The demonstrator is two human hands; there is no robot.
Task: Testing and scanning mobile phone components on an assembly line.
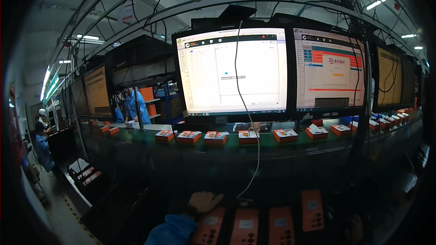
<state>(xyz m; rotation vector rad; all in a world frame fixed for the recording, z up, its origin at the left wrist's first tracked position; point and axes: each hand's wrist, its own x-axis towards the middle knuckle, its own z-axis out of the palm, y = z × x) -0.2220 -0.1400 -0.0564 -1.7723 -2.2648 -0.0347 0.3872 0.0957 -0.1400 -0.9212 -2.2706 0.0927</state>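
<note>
Single head-worn fisheye; faces forward at monitors [231, 70], near; surface [254, 186] low in view; edges bend.

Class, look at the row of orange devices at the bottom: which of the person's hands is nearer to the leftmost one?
Left. The left hand rests just above the leftmost orange device, touching or nearly touching its top edge. The right hand is not in view.
</note>
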